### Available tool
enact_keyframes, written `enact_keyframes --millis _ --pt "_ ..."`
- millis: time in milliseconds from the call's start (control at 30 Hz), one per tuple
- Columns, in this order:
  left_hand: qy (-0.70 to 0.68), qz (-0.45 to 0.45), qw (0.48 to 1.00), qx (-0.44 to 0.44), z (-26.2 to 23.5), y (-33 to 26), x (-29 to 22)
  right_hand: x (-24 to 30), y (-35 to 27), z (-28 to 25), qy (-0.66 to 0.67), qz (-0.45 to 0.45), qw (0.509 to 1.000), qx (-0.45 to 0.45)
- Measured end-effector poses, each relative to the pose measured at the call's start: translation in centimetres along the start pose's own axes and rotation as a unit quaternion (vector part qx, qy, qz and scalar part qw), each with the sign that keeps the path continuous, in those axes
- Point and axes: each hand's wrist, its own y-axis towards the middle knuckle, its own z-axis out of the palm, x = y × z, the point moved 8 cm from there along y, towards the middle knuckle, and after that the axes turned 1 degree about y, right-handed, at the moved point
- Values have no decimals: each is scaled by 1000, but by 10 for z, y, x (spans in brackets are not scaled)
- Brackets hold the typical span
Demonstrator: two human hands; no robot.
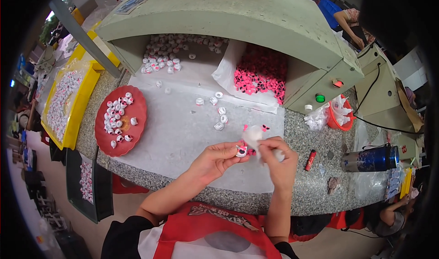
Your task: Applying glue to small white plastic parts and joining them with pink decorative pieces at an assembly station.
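A grey-green machine housing (238, 16) spans the far side of the speckled stone bench (315, 186), with a white sheet (173, 131) spread before it. Inside its opening lie a heap of white pieces (167, 53) on the left and a heap of pink pieces (260, 73) on the right. A yellow tray (82, 103) of wrapped pieces sits far left, a red plate (137, 121) with more beside it. A dark blue flask (370, 159) lies at right. Near the middle, the left hand (215, 160) pinches a small pink-and-white piece (241, 150) in its fingers, above the sheet. The right hand (279, 160), just beside it, grips a thin white wrapper (252, 134).
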Motion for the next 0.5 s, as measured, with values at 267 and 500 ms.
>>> enact_keyframes --millis 267,500 --pt "17 -2 1000 9 4 -4 0 39 -17 33 -175 -164 968 68" --pt "89 30 995 -42 5 -4 -6 45 -14 -29 -245 -112 956 -115"
